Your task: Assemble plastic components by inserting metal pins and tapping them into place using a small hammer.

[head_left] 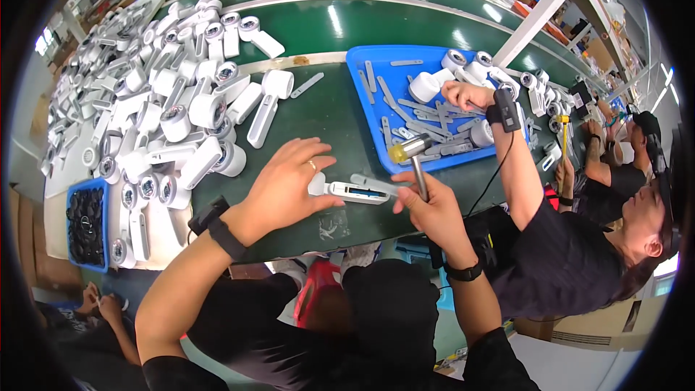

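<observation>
A white handheld fan (358,192) lies on the green table in front of me, with its handle slot uncovered and dark blue and metallic parts visible inside. My left hand (279,181) curves over its round end with the thumb along the near side, and largely hides that end. A hammer (414,148) with a yellow face and metal head is gripped in my right hand (434,217), head upward. From that hand's fingertips a thin grey cover strip (373,185) reaches over the fan handle; its contact with the handle is unclear.
A blue tray (369,127) holds grey strips and white fans; a co-worker's hand (467,94) reaches into it. White fans (181,112) are heaped at left, above a blue bin (108,246) of black parts. Another worker's yellow hammer (564,127) stands at right.
</observation>
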`<state>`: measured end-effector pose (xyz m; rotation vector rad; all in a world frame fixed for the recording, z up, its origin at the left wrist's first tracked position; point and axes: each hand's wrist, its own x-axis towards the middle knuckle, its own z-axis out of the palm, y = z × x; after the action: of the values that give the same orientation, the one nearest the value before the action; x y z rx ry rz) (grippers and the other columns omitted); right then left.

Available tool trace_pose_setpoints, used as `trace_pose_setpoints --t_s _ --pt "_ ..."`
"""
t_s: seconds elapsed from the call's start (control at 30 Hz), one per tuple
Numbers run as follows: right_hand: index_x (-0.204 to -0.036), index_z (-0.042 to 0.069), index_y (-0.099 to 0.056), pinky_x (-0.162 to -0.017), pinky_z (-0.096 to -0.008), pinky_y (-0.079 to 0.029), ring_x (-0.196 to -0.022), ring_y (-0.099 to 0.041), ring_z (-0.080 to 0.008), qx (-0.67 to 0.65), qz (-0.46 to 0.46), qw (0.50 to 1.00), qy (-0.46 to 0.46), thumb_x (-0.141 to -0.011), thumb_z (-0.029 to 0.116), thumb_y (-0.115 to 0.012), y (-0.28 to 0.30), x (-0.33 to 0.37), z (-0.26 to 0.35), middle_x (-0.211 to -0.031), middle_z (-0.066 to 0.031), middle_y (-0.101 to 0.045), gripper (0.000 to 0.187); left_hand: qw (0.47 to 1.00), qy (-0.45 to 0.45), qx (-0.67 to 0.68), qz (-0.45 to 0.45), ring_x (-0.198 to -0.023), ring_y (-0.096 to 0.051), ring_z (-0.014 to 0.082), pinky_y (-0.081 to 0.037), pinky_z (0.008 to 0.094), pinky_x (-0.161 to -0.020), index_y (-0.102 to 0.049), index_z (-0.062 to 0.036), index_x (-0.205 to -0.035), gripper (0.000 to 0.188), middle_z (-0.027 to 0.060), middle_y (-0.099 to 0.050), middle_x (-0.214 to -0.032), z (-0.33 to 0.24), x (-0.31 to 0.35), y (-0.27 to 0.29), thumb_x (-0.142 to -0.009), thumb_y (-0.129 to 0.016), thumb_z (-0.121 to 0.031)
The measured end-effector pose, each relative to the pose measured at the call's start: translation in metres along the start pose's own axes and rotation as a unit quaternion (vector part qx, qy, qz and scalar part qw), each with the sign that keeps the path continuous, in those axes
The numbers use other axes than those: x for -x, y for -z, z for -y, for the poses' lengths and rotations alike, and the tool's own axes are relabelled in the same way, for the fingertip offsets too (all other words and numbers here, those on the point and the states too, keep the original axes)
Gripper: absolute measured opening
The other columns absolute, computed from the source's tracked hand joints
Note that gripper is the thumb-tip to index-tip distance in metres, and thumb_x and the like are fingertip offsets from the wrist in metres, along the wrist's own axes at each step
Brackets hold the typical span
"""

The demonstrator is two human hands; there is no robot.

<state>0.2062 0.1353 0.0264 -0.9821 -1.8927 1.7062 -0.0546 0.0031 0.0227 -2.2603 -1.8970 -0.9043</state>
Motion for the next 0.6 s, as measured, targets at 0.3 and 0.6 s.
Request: trace_pose_setpoints --t_s 0.3,0.6 --pt "-0.119 0.005 -0.076 -0.056 -0.0246 -0.04 -0.064 -0.052 -0.0025 0.077 0.053 0.995 0.018 -0.1 0.011 -0.066 -0.015 -0.015 -0.009 -0.074 0.0031 -0.067 0.023 0.992 0.073 0.106 -0.011 -0.116 -0.063 0.0347 -0.051 0.0455 -0.101 -0.067 -0.0044 -0.12 0.048 0.0132 -0.067 -0.122 -0.003 0.018 -0.03 -0.08 -0.088 -0.021" --pt "-0.116 0.005 -0.079 -0.055 -0.0241 -0.038 -0.062 -0.05 -0.001 0.101 0.09 0.99 -0.034 -0.098 0.011 -0.07 -0.01 -0.026 0.001 -0.066 0.0057 -0.059 0.021 0.993 0.039 0.094 -0.054 -0.115 -0.064 0.0322 -0.047 0.0525 -0.11 -0.067 -0.0065 -0.114 0.04 0.0097 -0.068 -0.114 0.002 0.025 -0.04 -0.082 -0.087 -0.017"
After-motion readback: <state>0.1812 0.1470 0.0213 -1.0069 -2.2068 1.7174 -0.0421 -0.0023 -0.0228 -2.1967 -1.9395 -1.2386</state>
